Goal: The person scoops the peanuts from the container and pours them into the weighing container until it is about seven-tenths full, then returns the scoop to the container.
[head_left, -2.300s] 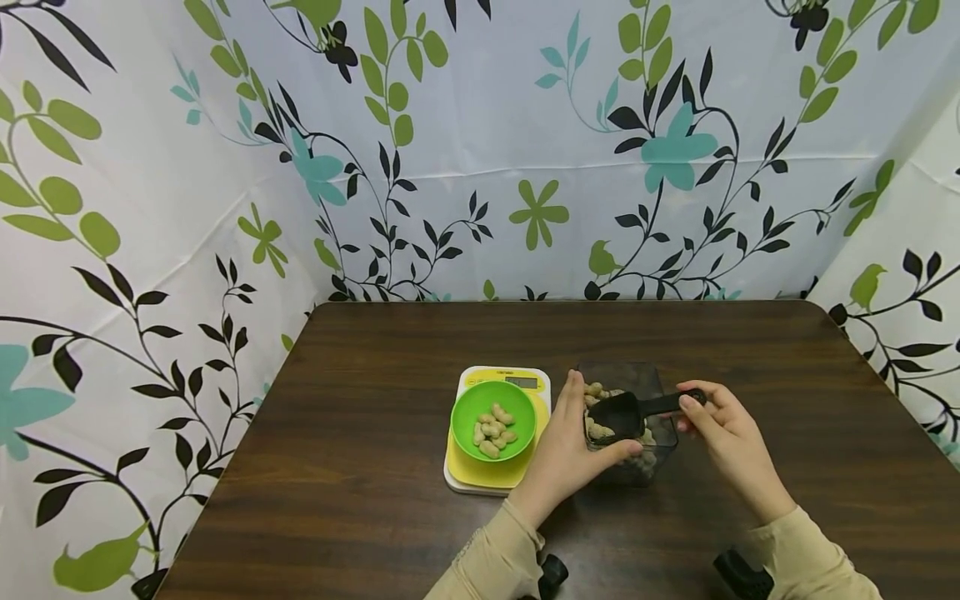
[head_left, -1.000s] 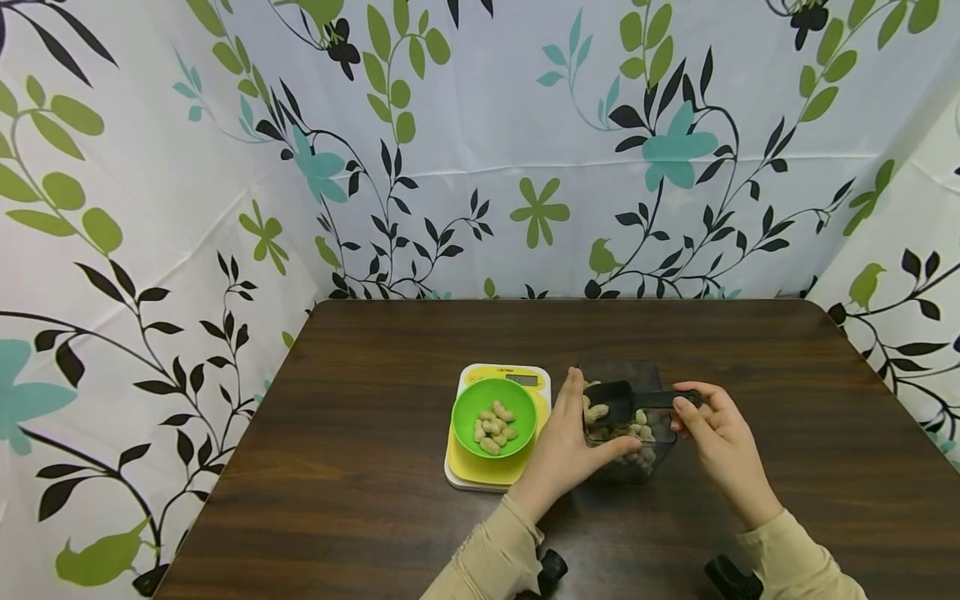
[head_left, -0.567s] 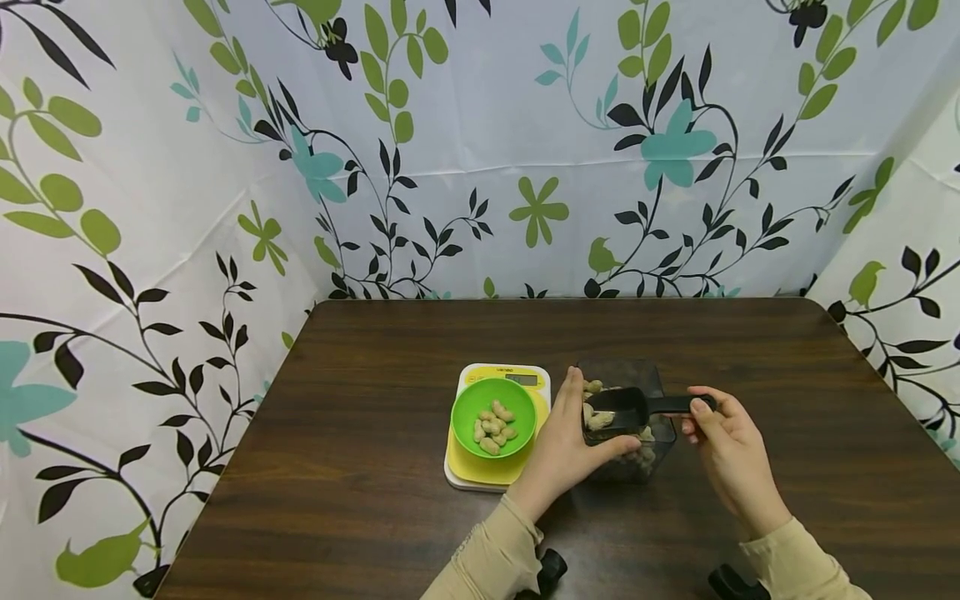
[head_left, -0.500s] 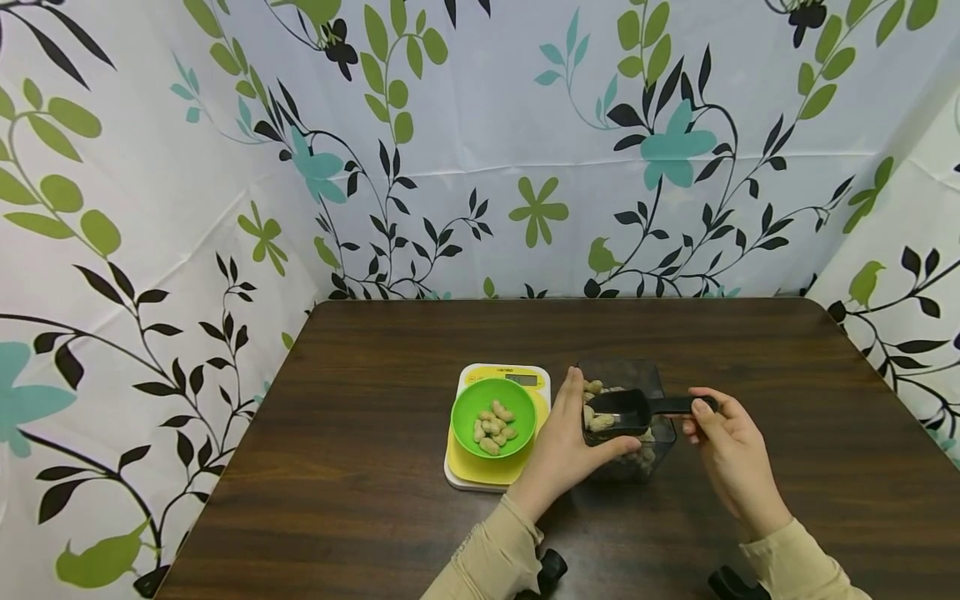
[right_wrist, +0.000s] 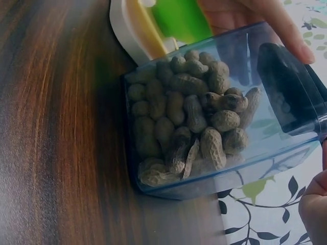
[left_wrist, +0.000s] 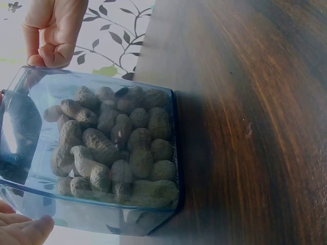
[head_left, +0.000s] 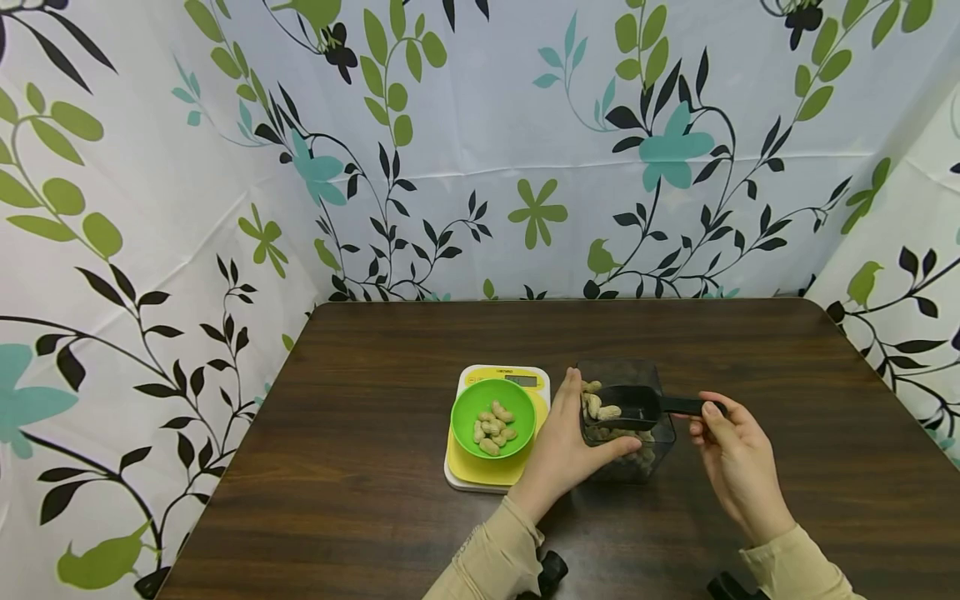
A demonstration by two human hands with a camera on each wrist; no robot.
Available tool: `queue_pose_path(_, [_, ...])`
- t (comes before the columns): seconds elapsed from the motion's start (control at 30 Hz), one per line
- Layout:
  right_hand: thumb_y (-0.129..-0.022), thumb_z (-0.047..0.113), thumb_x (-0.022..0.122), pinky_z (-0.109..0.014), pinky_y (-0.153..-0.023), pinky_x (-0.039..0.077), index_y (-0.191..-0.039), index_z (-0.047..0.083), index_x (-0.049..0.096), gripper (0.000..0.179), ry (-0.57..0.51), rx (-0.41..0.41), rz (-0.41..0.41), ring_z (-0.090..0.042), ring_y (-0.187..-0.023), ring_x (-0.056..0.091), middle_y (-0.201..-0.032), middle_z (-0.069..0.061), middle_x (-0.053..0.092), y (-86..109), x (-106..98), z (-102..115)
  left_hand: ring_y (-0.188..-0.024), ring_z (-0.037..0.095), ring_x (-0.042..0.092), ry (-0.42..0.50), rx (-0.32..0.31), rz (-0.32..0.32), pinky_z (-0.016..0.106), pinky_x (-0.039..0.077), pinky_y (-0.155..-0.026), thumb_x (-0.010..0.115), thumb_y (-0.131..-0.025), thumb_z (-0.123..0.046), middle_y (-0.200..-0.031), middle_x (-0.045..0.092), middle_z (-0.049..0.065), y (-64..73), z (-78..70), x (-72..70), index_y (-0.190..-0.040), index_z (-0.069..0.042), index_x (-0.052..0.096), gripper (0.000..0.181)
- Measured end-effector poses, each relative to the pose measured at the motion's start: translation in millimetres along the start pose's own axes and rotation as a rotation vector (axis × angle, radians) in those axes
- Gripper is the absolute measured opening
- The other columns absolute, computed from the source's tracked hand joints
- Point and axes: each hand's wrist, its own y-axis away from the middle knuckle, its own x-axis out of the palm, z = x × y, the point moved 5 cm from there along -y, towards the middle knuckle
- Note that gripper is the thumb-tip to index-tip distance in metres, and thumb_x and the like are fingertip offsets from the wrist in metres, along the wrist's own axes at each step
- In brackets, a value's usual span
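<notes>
My right hand (head_left: 741, 467) pinches the handle of a black scoop (head_left: 637, 407) between thumb and fingers. A few unshelled peanuts (head_left: 603, 410) lie in the scoop's bowl, over the mouth of a clear plastic container (head_left: 654, 462). Many more peanuts (left_wrist: 104, 145) fill the container's lower part. With my left hand (head_left: 558, 454) I hold the container at its left and near sides, thumb along the near rim. Just left of that hand, a green bowl (head_left: 467, 417) with several peanuts in it stands on a yellow-and-white kitchen scale (head_left: 480, 482). The scale's display is too small to read.
Everything stands on a dark wood-grain table (head_left: 337, 467). A white cloth (head_left: 465, 217) printed with leaves and flowers hangs behind the table and at both sides. Black wrist-camera mounts (head_left: 553, 571) show under the sleeves.
The scoop has turned bowl-up, and peanuts now show inside it. My right hand has shifted slightly right with the handle. My left hand, bowl and scale stay in place.
</notes>
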Motion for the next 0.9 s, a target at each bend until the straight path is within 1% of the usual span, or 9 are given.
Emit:
queue_pose_path(0.2, [-0.099, 0.01, 0.04, -0.015, -0.067, 0.045, -0.121, 0.004, 0.036, 0.023, -0.02, -0.032, 0.026, -0.005, -0.075, 0.053, -0.093, -0.001, 0.069, -1.7, 3.2, 3.1, -0.144, 0.017, 0.021, -0.015, 0.017, -0.019, 0.043, 0.033, -0.111, 0.067, -0.072, -0.065, -0.158, 0.011, -0.001, 1.0, -1.7, -3.3, -0.151, -0.027, 0.002, 0.109])
queue_pose_path(0.4, [-0.099, 0.01, 0.04, -0.015, -0.067, 0.044, -0.122, 0.003, 0.036, 0.024, -0.006, -0.066, 0.03, -0.006, -0.075, 0.052, -0.093, 0.0, 0.066, -6.0, 9.5, 10.4, -0.144, 0.018, 0.019, -0.015, 0.06, -0.051, 0.047, 0.031, -0.111, 0.066, -0.073, -0.064, -0.158, 0.008, -0.007, 0.6, -4.4, -12.0, -0.15, -0.031, 0.002, 0.105])
queue_pose_path(0.57, [-0.099, 0.009, 0.041, -0.015, -0.067, 0.044, -0.121, 0.003, 0.038, 0.023, -0.018, -0.082, 0.032, -0.006, -0.074, 0.052, -0.087, 0.001, 0.059, -12.8, 20.5, 14.4, -0.144, 0.02, 0.021, -0.025, 0.09, -0.092, 0.051, 0.032, -0.109, 0.067, -0.074, -0.062, -0.157, 0.009, -0.009, 1.4, -6.7, -27.1, -0.149, -0.035, 0.004, 0.102])
queue_pose_path(0.67, [-0.099, 0.011, 0.042, -0.016, -0.067, 0.043, -0.121, 0.004, 0.038, 0.024, -0.015, -0.077, 0.041, -0.006, -0.074, 0.051, -0.086, 0.002, 0.056, -17.2, 29.7, 15.5, -0.142, 0.022, 0.026, -0.072, 0.135, -0.133, 0.051, 0.036, -0.106, 0.068, -0.074, -0.06, -0.157, 0.015, -0.006, 1.6, -8.2, -38.6, -0.15, -0.031, 0.009, 0.1])
queue_pose_path(0.8, [-0.099, 0.016, 0.043, -0.016, -0.066, 0.043, -0.122, 0.006, 0.038, 0.026, 0.03, -0.06, 0.045, -0.006, -0.073, 0.05, -0.086, 0.003, 0.054, -22.3, 42.8, 15.1, -0.138, 0.024, 0.033, -0.131, 0.184, -0.201, 0.05, 0.041, -0.101, 0.069, -0.074, -0.059, -0.155, 0.022, -0.002, 2.9, -7.0, -54.9, -0.15, -0.025, 0.017, 0.097])
queue_pose_path(0.9, [-0.099, 0.018, 0.044, -0.015, -0.066, 0.043, -0.121, 0.008, 0.039, 0.026, 0.053, -0.048, 0.047, -0.005, -0.073, 0.05, -0.084, 0.003, 0.054, -25.4, 51.8, 12.9, -0.137, 0.024, 0.034, -0.127, 0.169, -0.232, 0.049, 0.043, -0.099, 0.068, -0.073, -0.061, -0.154, 0.022, -0.003, 5.3, -1.3, -66.3, -0.149, -0.026, 0.019, 0.098])
